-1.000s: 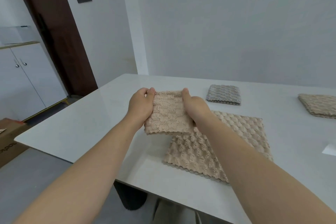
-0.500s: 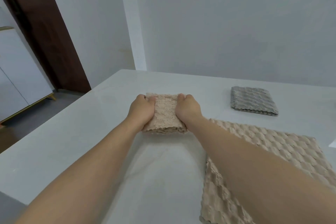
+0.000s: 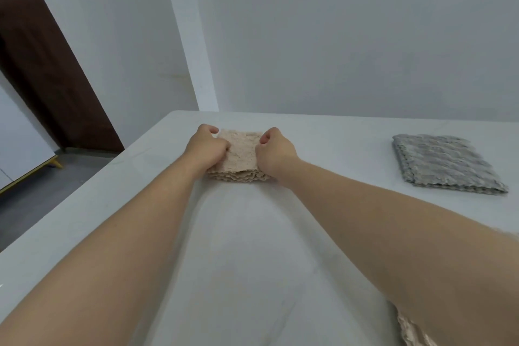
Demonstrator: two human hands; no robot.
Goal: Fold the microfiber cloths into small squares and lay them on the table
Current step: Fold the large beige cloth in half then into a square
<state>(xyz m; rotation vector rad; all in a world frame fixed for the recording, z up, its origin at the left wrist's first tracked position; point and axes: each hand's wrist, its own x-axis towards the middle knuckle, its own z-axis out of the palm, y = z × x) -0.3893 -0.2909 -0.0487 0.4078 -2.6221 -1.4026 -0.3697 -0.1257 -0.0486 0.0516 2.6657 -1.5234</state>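
A small folded beige cloth (image 3: 242,155) lies on the white table (image 3: 252,247) near its far left corner. My left hand (image 3: 207,146) grips its left edge and my right hand (image 3: 276,150) grips its right edge, fingers curled around the folds. A grey cloth (image 3: 443,163), folded into a square, lies flat on the table to the right. A corner of the unfolded beige cloth (image 3: 412,330) shows at the bottom right, mostly hidden by my right arm.
White walls (image 3: 337,36) stand just behind the table's far edge. A dark brown door (image 3: 47,70) and a white cabinet (image 3: 16,146) are to the left, beyond the table's left edge, above a grey floor.
Both hands carried the folded beige cloth away from above the unfolded cloth, forward and left, and lowered it onto the table near the far corner.
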